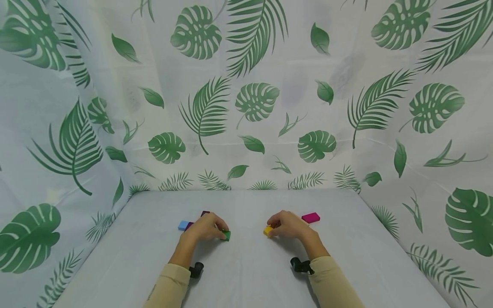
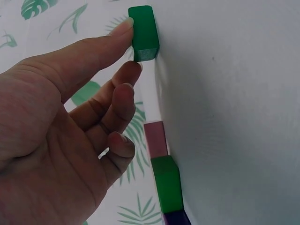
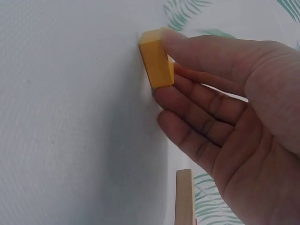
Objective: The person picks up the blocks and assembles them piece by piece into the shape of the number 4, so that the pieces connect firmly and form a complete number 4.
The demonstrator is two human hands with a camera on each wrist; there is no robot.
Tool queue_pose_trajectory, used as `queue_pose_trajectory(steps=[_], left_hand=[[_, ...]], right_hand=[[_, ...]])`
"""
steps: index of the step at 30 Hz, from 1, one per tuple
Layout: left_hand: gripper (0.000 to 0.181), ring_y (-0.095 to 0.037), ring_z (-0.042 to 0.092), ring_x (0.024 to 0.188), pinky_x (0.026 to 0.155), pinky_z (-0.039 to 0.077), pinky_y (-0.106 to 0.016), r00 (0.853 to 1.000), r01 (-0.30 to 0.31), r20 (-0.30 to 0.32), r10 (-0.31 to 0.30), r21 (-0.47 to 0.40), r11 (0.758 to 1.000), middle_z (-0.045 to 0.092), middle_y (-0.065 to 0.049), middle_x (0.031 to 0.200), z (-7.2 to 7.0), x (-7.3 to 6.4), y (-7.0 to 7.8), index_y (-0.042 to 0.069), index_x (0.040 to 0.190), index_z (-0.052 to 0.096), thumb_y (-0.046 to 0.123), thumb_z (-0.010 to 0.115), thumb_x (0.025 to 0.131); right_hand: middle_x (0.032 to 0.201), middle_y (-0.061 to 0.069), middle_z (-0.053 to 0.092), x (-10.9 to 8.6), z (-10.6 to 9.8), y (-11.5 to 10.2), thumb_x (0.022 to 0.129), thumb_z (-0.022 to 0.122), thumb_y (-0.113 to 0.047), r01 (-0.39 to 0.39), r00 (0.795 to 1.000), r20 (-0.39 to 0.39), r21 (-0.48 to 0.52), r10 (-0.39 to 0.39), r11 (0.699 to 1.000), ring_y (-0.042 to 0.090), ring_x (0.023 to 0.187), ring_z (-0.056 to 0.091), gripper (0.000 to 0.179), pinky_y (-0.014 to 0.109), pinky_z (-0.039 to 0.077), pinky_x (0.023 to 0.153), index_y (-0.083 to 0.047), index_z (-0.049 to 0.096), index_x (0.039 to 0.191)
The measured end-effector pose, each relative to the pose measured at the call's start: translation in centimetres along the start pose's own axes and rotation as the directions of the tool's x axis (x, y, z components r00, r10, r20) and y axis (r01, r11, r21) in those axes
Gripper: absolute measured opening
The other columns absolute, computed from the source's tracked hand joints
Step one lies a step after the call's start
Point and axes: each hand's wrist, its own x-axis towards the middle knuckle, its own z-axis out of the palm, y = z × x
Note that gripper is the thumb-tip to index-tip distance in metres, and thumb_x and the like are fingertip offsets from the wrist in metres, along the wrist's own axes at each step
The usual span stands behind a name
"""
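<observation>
My left hand (image 1: 206,226) pinches a small green block (image 2: 144,33) just at the tabletop, thumb on one side. The other fingers curl loosely below it in the left wrist view. Across a gap, my right hand (image 1: 289,225) grips a yellow block (image 3: 157,61) between thumb and fingers, low over the table. Behind the left hand lie a light blue block (image 1: 183,225) and dark purple blocks (image 1: 205,212), partly covered by the hand. The left wrist view also shows a pink block (image 2: 155,139) and a second green block (image 2: 167,183).
A magenta block (image 1: 311,217) lies just beyond the right hand. Near that hand, a plain wooden block (image 3: 184,197) shows in the right wrist view. Leaf-printed cloth (image 1: 254,145) walls the white table (image 1: 242,273) at the back and sides.
</observation>
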Motion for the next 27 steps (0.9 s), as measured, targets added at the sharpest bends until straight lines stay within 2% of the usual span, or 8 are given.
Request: queue_pose_trajectory(steps=[2,5,12,19,27], left_hand=[[0.016,-0.014,0.060,0.085,0.075,0.050,-0.033,1.000,0.002,-0.002,-0.002,0.012,1.000,0.074,0.003,0.091,0.2,0.1,0.0,0.015,0.098,0.083,0.010,0.086,0.083],[0.015,-0.014,0.060,0.085,0.076,0.048,-0.035,1.000,0.004,0.002,-0.004,0.007,1.000,0.073,0.005,0.091,0.4,0.2,-0.1,0.016,0.098,0.083,0.012,0.087,0.083],[0.016,-0.016,0.060,0.085,0.067,0.051,-0.030,0.999,-0.030,0.030,0.031,-0.035,0.999,0.075,0.000,0.095,0.8,0.4,-0.1,0.011,0.100,0.083,0.009,0.085,0.085],[0.016,-0.017,0.061,0.090,0.069,0.053,-0.030,0.997,-0.044,0.057,0.048,-0.071,0.996,0.077,-0.003,0.099,0.8,0.3,0.4,0.009,0.101,0.083,0.008,0.084,0.085],[0.017,-0.016,0.062,0.089,0.070,0.053,-0.030,0.995,-0.057,0.078,0.061,-0.050,0.997,0.077,-0.002,0.100,1.1,0.6,0.7,0.010,0.102,0.083,0.007,0.084,0.085]], right_hand=[[0.098,-0.005,0.074,0.0,0.0,0.0,0.085,0.087,-0.020,0.001,1.000,0.001,0.005,-0.001,1.000,0.014,0.089,0.065,0.021,0.033,0.059,0.078,-0.016,0.079,0.104],[0.096,-0.005,0.074,0.0,0.0,-0.1,0.085,0.086,-0.020,-0.004,1.000,0.002,0.010,0.004,1.000,0.014,0.088,0.065,0.018,0.032,0.059,0.078,-0.018,0.079,0.101],[0.092,-0.006,0.070,-0.3,-0.1,-0.3,0.087,0.085,-0.022,-0.026,1.000,-0.001,-0.011,0.026,1.000,0.017,0.087,0.060,0.021,0.033,0.054,0.074,-0.022,0.081,0.107],[0.092,-0.006,0.069,-0.3,0.0,-0.3,0.088,0.084,-0.023,-0.025,1.000,-0.003,-0.024,0.025,0.999,0.017,0.087,0.058,0.023,0.033,0.052,0.072,-0.025,0.082,0.110],[0.095,-0.007,0.072,-0.1,0.1,-0.2,0.089,0.083,-0.020,-0.002,1.000,-0.003,-0.021,0.002,1.000,0.016,0.088,0.060,0.019,0.032,0.054,0.075,-0.021,0.081,0.108]])
